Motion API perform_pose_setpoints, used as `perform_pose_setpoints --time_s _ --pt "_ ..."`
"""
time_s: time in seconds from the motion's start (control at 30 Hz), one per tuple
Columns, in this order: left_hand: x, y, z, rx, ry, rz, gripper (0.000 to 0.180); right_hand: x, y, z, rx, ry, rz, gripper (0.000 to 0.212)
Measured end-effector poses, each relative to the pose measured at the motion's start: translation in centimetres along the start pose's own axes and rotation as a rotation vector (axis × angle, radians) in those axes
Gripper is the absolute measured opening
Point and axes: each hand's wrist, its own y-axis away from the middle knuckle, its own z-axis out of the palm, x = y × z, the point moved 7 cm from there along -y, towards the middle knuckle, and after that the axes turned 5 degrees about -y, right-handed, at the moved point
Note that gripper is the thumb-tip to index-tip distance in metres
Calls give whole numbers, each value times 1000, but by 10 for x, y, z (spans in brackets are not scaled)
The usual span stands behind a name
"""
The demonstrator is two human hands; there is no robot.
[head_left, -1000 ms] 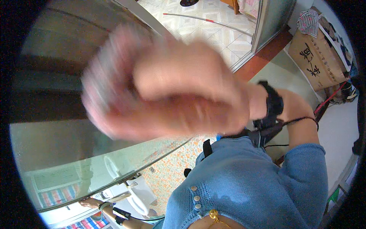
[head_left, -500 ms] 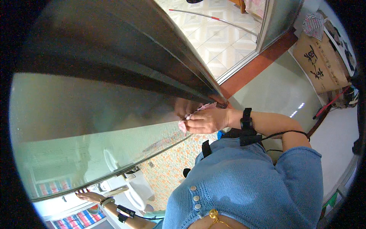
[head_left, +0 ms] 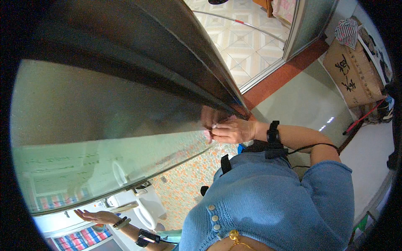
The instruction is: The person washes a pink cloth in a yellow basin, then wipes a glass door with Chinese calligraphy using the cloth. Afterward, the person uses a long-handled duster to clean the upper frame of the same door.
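My right hand [head_left: 233,131] presses a pink cloth [head_left: 207,136] against the door's glass panel [head_left: 92,159], low down near the dark frame. Most of the cloth is hidden under the fingers, and the hand's reflection shows in the glass. The panel is partly see-through, with faint dark streaks towards its left side. Over at the lower left, my left hand [head_left: 99,216] is held with fingers stretched out and nothing in it, close to the panel's edge; whether it touches is unclear.
Behind the door are a white toilet [head_left: 145,215] and a pebble-patterned floor [head_left: 180,175]. A red-brown threshold [head_left: 284,75] leads to a tiled room with a thin pole [head_left: 255,27] across its floor. A cardboard box [head_left: 351,75] with a striped cloth [head_left: 346,33] stands at right.
My left hand has come away from the panel's edge and turned, its fingers stretched. My right hand, still on the cloth, has shifted slightly right. The view has tilted a little.
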Motion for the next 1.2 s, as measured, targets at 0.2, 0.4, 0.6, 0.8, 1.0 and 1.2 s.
perform_pose_setpoints --time_s 0.2,0.4,0.6,0.8,1.0,1.2 --pt "91 25 12 20 138 298 66 -10 -37 -52 333 116 66 24" --pt "125 36 16 27 202 402 65 -9 -17 -11 148 137 121 22" --pt "128 41 24 -8 369 374 69 -23 -42 -35 204 86 135 30" --pt "139 55 31 78 370 469 60 -17 -30 -5 155 140 83 32" --pt "165 97 25 139 530 745 43 2 36 65 47 -27 436 21" --pt "230 194 80 -410 436 902 53 -14 21 19 437 -245 614 18"
